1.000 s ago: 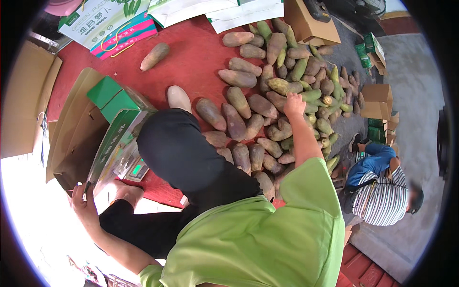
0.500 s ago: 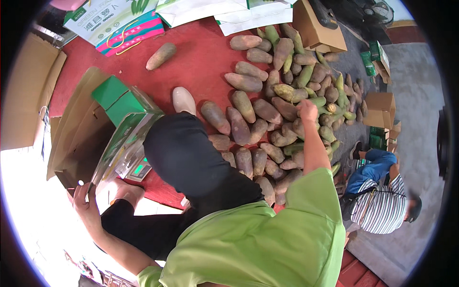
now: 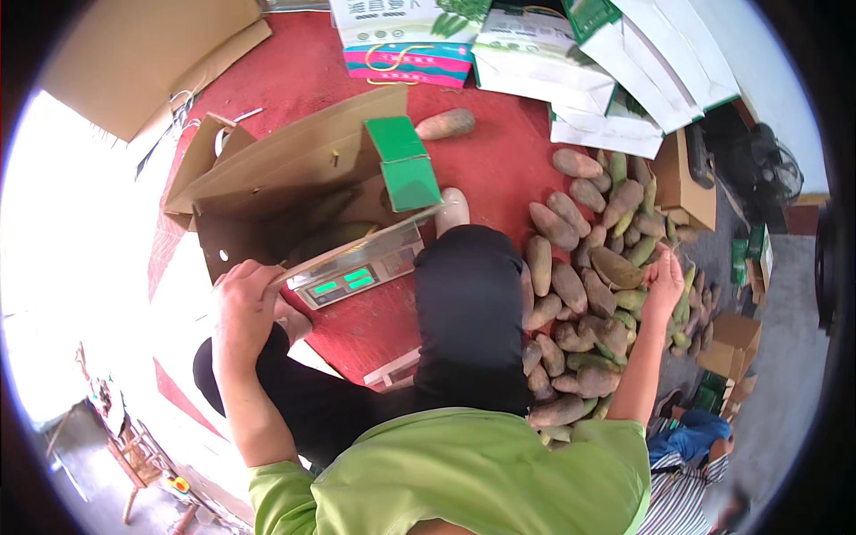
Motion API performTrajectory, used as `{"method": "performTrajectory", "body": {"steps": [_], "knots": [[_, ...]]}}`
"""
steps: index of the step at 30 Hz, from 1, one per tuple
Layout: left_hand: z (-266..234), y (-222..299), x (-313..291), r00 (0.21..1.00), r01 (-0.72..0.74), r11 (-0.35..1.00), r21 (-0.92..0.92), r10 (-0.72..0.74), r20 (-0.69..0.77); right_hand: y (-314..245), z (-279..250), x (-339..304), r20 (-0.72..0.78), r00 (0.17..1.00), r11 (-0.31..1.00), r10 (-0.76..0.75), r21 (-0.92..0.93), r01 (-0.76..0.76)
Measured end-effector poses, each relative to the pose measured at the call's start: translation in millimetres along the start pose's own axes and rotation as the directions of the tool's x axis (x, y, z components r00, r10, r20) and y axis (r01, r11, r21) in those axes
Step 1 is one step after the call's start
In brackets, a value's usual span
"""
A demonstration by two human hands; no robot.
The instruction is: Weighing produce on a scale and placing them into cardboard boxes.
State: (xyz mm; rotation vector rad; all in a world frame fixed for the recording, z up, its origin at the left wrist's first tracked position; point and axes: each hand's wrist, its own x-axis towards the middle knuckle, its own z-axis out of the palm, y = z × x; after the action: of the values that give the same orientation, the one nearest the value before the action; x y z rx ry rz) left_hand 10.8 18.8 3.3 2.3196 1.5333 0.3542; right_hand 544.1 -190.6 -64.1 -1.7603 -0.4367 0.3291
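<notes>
My left hand point(image 3: 242, 299) is closed over the near corner of an open cardboard carton point(image 3: 285, 178). The carton rests on a digital scale point(image 3: 358, 280) with lit green figures, and a green flap point(image 3: 401, 160) stands up at its right. Several long radishes lie in its shaded inside, hard to make out. Over the pile at the right, my right hand point(image 3: 663, 283) has its fingers closed at the right end of a brownish-green radish point(image 3: 615, 267). Just where the fingertips grip it is hard to see.
Many radishes point(image 3: 571, 290) cover the red floor mat point(image 3: 499, 152) right of my knee; one radish point(image 3: 446, 124) lies alone beyond the carton. White gift boxes point(image 3: 544, 67) line the far side. A person in a striped shirt point(image 3: 682, 490) is at the lower right, near a small carton point(image 3: 729, 346).
The view has swung left, so the carton and scale show more fully. My left hand has gone from the carton's edge, fingers raised, to a firmer grip. My right hand stays over the pile.
</notes>
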Motion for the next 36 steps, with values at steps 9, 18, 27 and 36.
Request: {"method": "performTrajectory", "body": {"steps": [9, 18, 27, 36], "knots": [[-9, 5, 2, 0.998, -0.052, 0.998, 0.040, 0.051, 0.029, -214, 142, -58, 0.472, 0.708, 0.821, -0.526, 0.501, 0.276], [-7, -5, -5, 0.997, -0.077, 0.994, 0.077, 0.074, 0.031, -247, 289, -126, 0.849, 0.420, 0.871, -0.322, 0.439, -0.220], [-4, -3, 3, 0.998, -0.051, 0.996, 0.066, 0.049, 0.038, -187, 342, -141, 0.897, 0.269, 0.933, -0.351, 0.313, 0.177], [-1, -4, 2, 0.988, -0.136, 0.991, -0.003, 0.136, 0.075, -79, 237, -85, 0.598, 0.770, 0.939, -0.221, 0.344, 0.002]]}}
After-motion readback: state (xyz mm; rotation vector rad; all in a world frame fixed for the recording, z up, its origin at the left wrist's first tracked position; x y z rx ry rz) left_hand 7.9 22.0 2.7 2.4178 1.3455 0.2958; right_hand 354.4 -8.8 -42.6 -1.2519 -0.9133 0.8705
